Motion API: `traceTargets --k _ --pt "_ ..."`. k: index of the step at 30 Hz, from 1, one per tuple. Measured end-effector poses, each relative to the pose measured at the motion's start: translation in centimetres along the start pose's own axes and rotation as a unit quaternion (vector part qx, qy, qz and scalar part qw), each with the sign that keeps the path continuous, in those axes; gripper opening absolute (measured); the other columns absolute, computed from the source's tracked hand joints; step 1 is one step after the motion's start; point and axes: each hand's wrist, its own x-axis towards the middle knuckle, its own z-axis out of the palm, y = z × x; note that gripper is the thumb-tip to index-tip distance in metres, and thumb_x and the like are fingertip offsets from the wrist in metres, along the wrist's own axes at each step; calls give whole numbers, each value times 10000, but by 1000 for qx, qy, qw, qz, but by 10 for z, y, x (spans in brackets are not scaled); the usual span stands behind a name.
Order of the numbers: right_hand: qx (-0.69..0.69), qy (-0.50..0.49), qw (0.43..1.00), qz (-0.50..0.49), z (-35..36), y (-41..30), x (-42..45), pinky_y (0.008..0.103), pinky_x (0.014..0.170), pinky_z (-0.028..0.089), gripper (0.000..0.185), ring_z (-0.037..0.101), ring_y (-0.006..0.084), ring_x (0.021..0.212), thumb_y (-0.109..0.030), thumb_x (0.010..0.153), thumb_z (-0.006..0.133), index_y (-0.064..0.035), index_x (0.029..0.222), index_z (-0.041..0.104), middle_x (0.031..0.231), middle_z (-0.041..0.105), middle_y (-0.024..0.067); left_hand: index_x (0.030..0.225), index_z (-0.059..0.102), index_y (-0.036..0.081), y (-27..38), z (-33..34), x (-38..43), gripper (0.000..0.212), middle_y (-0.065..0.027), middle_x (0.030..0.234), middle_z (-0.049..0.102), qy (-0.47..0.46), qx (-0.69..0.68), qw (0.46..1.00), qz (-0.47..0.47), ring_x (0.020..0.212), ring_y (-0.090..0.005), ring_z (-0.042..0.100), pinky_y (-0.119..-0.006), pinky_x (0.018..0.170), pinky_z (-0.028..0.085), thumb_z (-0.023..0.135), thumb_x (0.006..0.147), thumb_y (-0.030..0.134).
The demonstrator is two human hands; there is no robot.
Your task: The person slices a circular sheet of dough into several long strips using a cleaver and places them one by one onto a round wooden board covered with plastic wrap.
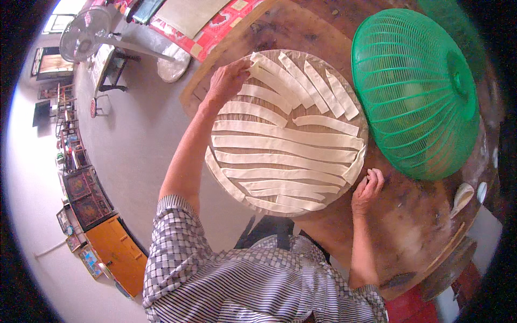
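Note:
A round tray (278, 213) lies on a wooden table, covered with many pale flat strips of dough (282, 155). Most strips run side by side across it; several slant at the upper right, and others lie along the rim. My left hand (231, 78) is at the tray's upper left edge, fingertips closed on the end of a strip (268, 76). Just off the tray's lower right edge, my right hand (366, 189) hovers or rests by the tabletop with its fingers curled and nothing seen in them.
A green plastic mesh food cover (416, 93) stands right of the tray on the wooden table (408, 226). A white scoop or spoon (462, 198) lies near the table's right edge. Beyond the table's left side are a standing fan (87, 34) and an orange cabinet (117, 254).

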Motion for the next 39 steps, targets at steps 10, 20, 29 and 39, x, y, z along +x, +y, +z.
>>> traceTargets --k 10,20,29,39 --pt "22 -17 999 26 2 4 -4 399 877 406 234 466 329 1017 9 817 421 27 1042 484 1106 444 189 941 595 58 1 -11 -17 228 -145 771 607 19 -4 1000 -14 617 -242 590 -355 589 458 564 775 211" --pt "23 -15 999 20 3 1 -3 408 884 390 226 467 328 1015 -3 829 426 23 1045 485 1098 449 186 876 597 50 -25 -23 -1 150 -86 678 575 0 -154 988 -19 646 -160 561 -303 602 442 581 763 147" --pt "-18 -11 1000 -1 1 -1 1 409 839 401 205 482 326 966 -33 847 425 29 1031 492 1063 462 183 838 600 37 -19 -18 41 173 -123 701 597 -120 54 987 87 685 -258 587 -371 617 442 596 693 132" --pt "18 -20 999 45 4 4 -5 415 903 375 212 457 332 1031 -38 854 423 23 1048 486 1114 441 190 829 576 28 -41 -21 47 177 -79 795 611 -53 -19 996 75 712 -211 569 -321 640 442 606 659 68"
